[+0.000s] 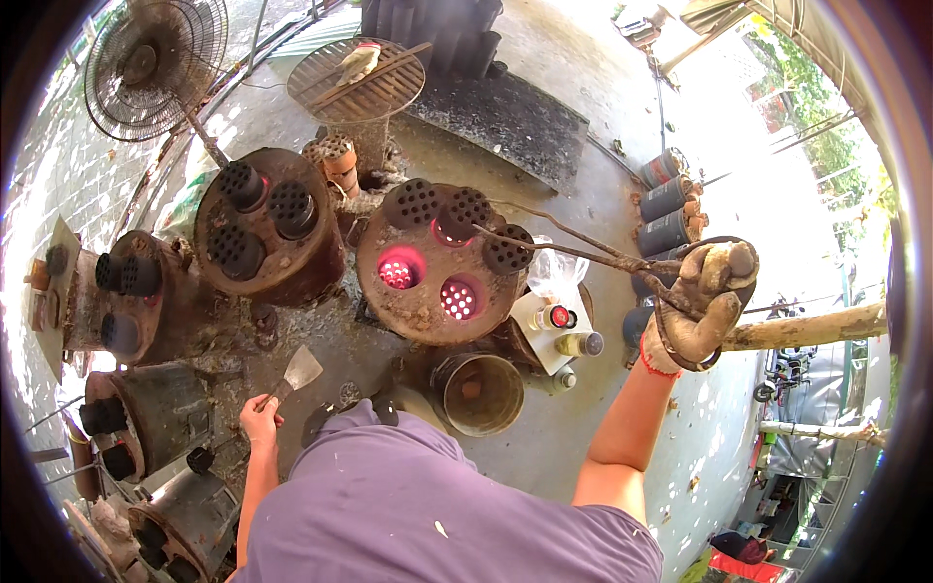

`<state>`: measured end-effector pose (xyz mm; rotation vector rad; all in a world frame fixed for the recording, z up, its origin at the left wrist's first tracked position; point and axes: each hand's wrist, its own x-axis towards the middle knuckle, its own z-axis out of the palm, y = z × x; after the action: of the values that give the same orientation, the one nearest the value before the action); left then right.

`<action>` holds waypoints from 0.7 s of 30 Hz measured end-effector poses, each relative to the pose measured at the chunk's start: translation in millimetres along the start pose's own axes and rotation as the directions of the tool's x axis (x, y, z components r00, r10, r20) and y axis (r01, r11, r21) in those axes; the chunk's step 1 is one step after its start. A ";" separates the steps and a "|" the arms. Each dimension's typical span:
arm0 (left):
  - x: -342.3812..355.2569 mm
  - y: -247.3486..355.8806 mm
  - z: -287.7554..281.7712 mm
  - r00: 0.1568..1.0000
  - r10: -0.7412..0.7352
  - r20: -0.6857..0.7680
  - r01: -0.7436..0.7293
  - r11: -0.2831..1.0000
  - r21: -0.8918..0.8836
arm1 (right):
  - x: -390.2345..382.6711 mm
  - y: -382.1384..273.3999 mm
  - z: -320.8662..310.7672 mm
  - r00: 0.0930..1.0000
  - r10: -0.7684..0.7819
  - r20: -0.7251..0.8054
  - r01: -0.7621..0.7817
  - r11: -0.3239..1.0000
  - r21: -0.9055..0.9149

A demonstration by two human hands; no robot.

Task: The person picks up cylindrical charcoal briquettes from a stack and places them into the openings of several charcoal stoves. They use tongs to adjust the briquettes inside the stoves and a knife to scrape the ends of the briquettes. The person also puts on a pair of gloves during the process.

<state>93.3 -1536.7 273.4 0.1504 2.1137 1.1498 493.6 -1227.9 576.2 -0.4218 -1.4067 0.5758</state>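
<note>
My right hand (709,306), in a worn, dirty work glove, is closed round the looped handles of long metal tongs (614,258). The two thin arms of the tongs reach left over a round, rusty stove (394,316). Their tips lie among the black honeycomb coal briquettes (507,250) at its right side; I cannot tell whether they pinch one. Two other holes in the stove's top show glowing red briquettes (458,299). Low on the left, my bare left hand (260,425) grips a scraper (299,371) by its handle, its flat blade pointing up and right.
A second briquette stove (277,262) stands left of the first, with more stoves beyond. An empty metal pot (477,394) sits near my legs. Jars (579,344) stand on a small table at right. A fan (141,63) and a round grill rack (321,73) are at the back.
</note>
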 end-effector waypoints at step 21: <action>-7.9 -12.1 5.7 0.999 -0.038 -0.018 0.038 0.999 0.005 | 101.2 74.4 37.8 0.813 -0.370 0.450 0.582 0.538 -0.610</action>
<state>105.4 -1543.3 266.3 0.1024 2.1267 1.1268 453.5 -1109.8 617.1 -0.5599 -1.9106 -0.4630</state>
